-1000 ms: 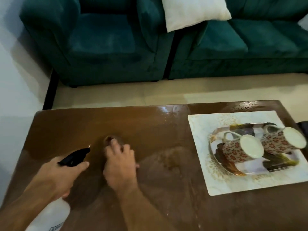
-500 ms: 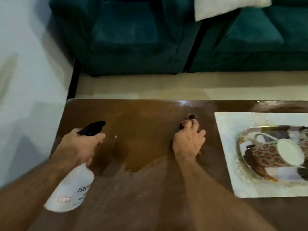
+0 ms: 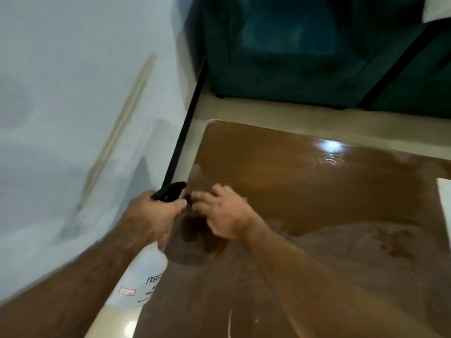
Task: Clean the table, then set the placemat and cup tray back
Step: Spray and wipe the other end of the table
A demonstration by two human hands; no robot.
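Two hands work the left end of the bench (image 3: pixel 292 191), wiping under way.

Nearest, just off the bench's left edge, the left hand (image 3: pixel 148 220) has its fingers closed round the neck of a white spray bottle (image 3: pixel 139 279), forefinger by the black trigger head (image 3: pixel 169 191). Its label is blurred; only "KISS" can be made out, plus a small red-framed sticker too soft to read. Part full, it should feel light but slick if wet, so the neck is the sound hold. Over the bench's left edge, the right hand (image 3: pixel 224 215) lies flat, fingers spread and pressing down on something dark; I cannot tell whether it is a cloth. The varnished top looks hard, glossy and slippery with moisture. At the bench's right end, only a pale corner of the placemat (image 3: pixel 445 191) shows; the cup tray is out of view. Beyond the bench stands a teal sofa (image 3: pixel 292 57).
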